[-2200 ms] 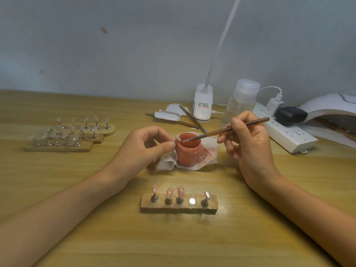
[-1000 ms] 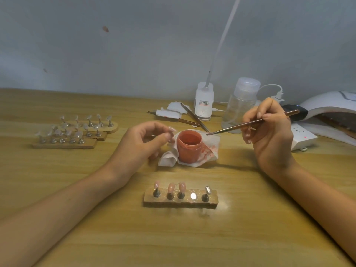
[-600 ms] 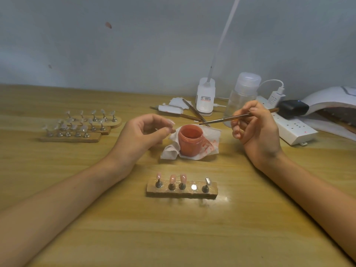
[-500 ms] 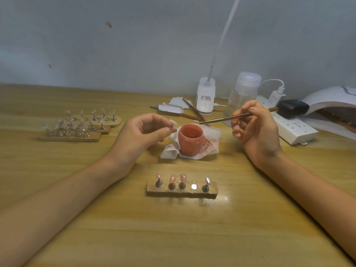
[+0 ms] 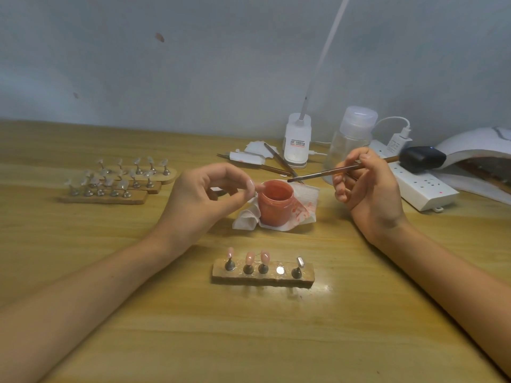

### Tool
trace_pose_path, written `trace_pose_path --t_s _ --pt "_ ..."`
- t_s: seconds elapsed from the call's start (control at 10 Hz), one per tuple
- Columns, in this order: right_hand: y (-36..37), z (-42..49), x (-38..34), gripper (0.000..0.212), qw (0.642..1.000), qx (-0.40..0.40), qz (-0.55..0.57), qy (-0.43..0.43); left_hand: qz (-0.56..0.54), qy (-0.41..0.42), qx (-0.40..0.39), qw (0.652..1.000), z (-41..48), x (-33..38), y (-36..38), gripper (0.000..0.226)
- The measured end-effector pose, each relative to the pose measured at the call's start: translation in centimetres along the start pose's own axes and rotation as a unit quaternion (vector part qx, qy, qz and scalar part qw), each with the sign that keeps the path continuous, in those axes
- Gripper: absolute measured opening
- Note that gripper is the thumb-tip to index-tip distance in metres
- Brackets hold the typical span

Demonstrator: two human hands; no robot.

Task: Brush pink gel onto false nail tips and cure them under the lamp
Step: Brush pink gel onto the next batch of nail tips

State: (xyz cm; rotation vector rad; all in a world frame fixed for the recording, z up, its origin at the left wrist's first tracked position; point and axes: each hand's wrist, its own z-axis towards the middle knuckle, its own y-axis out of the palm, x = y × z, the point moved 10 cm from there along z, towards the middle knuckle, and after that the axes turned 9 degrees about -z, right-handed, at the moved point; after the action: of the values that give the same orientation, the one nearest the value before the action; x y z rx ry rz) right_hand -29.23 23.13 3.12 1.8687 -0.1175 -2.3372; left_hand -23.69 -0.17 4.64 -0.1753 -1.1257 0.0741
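Fingers (image 5: 356, 156) of my right hand (image 5: 370, 194) pinching the brush (image 5: 340, 170), lifted clear of the jar (image 5: 273, 212).
My left hand (image 5: 204, 194) pinches what seems a bare tip (image 5: 253, 188) beside the jar rim. Bristles (image 5: 291, 180) dipped in the gel (image 5: 276, 191) two seconds ago now hover above it: loaded, I judge, ready to coat. Lamp (image 5: 475, 150) stands far right.

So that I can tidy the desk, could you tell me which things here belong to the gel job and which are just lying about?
Job in hand: brush in right hand; nail tip pinched in left hand; pink gel jar; near holder with three pink tips; curing lamp.
Lying about: three holders of clear tips; clear bottle; spare tools.
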Motion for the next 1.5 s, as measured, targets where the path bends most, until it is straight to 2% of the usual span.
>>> trace_pose_path --t_s 0.1,0.2,0.3,0.4,0.5,0.6,0.7,0.8,1.0,1.2,1.3,1.5 --pt "0.0 0.0 0.0 0.028 1.0 0.002 -0.001 0.001 0.044 0.037 -0.005 0.998 -0.1 1.2 0.0 0.015" --pt "-0.1 0.0 0.2 0.027 1.0 0.007 -0.003 0.003 0.05 0.031 0.0 0.998 -0.2 1.7 -0.1 0.016" --pt "-0.2 0.1 0.1 0.027 1.0 0.008 -0.006 0.005 0.033 -0.016 -0.029 0.999 -0.3 1.8 0.9 0.005" --pt "-0.2 0.1 0.1 0.028 1.0 0.012 -0.01 0.005 -0.002 -0.064 -0.107 0.992 -1.1 2.3 3.1 0.006" --pt "-0.4 0.1 0.2 0.028 1.0 0.019 -0.011 0.006 0.02 -0.022 -0.203 0.979 -2.7 4.3 6.1 0.01" --pt "-0.5 0.1 0.2 0.027 1.0 0.022 -0.011 0.008 0.117 0.038 -0.238 0.964 -3.9 5.1 7.6 0.013" --pt "-0.5 0.1 0.2 0.027 1.0 0.021 -0.011 0.005 0.204 0.072 -0.223 0.951 -4.3 5.0 7.6 0.015" --pt "-0.5 0.1 0.2 0.027 1.0 0.018 -0.01 0.001 0.209 0.08 -0.217 0.95 -4.8 4.9 6.9 0.008" --pt "-0.4 0.1 0.2 0.027 1.0 0.019 -0.016 0.001 0.249 0.057 -0.172 0.951 -5.1 3.6 5.9 0.012" --pt "-0.4 0.1 0.2 0.027 1.0 0.018 -0.019 0.004 0.275 0.015 -0.148 0.95 -5.1 2.1 5.7 0.006" --pt "-0.5 0.1 0.2 0.027 1.0 0.018 -0.024 0.004 0.284 -0.001 -0.155 0.946 -5.2 1.9 5.8 0.009" --pt "-0.5 0.1 0.3 0.026 0.999 0.02 -0.025 0.006 0.342 0.026 -0.176 0.923 -5.0 2.8 7.2 0.02"
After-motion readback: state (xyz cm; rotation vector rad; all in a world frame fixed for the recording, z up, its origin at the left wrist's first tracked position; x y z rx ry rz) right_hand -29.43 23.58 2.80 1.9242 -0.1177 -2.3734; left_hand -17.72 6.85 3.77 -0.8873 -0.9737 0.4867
